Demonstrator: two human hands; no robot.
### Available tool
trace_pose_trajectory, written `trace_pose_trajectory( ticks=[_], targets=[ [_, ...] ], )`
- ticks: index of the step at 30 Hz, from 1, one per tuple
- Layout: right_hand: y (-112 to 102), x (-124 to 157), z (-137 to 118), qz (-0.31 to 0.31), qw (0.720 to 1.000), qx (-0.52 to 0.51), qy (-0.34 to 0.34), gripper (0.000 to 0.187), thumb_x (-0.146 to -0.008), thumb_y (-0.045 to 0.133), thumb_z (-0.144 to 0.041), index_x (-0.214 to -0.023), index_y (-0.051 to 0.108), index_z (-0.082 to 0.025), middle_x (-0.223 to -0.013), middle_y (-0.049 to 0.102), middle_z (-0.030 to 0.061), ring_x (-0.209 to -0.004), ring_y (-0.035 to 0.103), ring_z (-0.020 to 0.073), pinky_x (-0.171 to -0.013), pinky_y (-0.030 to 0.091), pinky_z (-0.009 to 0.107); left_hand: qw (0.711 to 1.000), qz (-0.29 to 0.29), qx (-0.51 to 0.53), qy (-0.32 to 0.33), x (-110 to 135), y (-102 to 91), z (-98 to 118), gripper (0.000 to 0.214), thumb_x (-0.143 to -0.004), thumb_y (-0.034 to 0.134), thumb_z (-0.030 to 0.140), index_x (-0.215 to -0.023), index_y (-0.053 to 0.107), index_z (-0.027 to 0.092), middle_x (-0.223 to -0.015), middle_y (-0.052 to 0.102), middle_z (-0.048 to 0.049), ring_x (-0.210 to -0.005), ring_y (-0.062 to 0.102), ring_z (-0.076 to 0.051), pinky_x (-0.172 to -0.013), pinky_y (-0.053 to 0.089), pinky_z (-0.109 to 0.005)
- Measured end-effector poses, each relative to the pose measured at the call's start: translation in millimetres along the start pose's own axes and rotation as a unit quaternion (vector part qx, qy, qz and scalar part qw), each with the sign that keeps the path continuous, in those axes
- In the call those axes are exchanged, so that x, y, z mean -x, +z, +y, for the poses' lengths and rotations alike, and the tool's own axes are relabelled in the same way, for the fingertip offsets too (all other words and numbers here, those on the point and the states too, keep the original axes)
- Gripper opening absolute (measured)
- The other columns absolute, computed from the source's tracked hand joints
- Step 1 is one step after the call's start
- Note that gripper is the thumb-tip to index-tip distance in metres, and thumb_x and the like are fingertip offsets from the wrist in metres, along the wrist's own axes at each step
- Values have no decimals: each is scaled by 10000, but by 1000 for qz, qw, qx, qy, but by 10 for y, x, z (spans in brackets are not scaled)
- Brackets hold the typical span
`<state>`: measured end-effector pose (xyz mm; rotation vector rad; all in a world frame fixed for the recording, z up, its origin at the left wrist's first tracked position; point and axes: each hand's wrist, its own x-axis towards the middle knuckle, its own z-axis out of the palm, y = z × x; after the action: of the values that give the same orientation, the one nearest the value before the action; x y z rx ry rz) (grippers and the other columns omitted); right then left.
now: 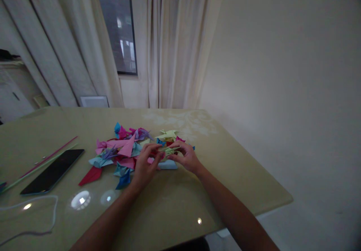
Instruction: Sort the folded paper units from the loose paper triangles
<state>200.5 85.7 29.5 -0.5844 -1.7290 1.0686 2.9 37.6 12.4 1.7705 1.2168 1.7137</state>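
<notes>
My left hand (146, 163) and my right hand (186, 156) meet over the middle of the table, fingers pinched on a small pale green folded paper piece (169, 150) held between them. Just under the hands lies a light blue paper (169, 165). A heap of coloured origami pieces (124, 149) in pink, blue, purple and pale yellow spreads to the left and behind the hands. A red folded piece (90, 175) and a dark blue one (123, 181) lie at the heap's near edge.
A dark phone (52, 171) lies on the glossy greenish table (175, 206) at left, beside thin pink and green sticks (42, 160). A white cable (31, 215) loops at the near left. Curtains, a window and a plain wall stand behind.
</notes>
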Motion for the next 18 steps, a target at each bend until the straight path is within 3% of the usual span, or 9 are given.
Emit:
trace_pose_trajectory(
  ticks=[5, 13, 18],
  targets=[
    [-3, -2, -15, -15, 1000, 6, -20, 365, -765, 923, -427, -1026, 795, -207, -949, 726, 48, -870, 693, 177, -791, 559, 289, 998, -59, -3, 6, 20, -1, -66, 147, -967, 667, 315, -1043, 763, 233, -943, 746, -30, -824, 716, -179, -703, 620, -280],
    [0, 2, -23, -18, 1000, 19, -17, 362, -766, 915, -468, -982, 794, -204, -906, 729, 42, -819, 680, 172, -760, 544, 289, 997, -38, 7, 65, -13, -19, -20, 128, -941, 664, 246, -943, 791, 226, -874, 765, -31, -805, 719, -180, -746, 605, -290],
    [-7, 3, 5, -13, 1000, 27, -8, 368, -758, 918, -470, -977, 785, -207, -895, 718, 35, -830, 681, 177, -776, 551, 297, 998, -66, 9, -14, 17, -10, -7, 207, -969, 637, 363, -1001, 782, 218, -884, 757, -43, -771, 710, -192, -563, 573, -240]
  ],
)
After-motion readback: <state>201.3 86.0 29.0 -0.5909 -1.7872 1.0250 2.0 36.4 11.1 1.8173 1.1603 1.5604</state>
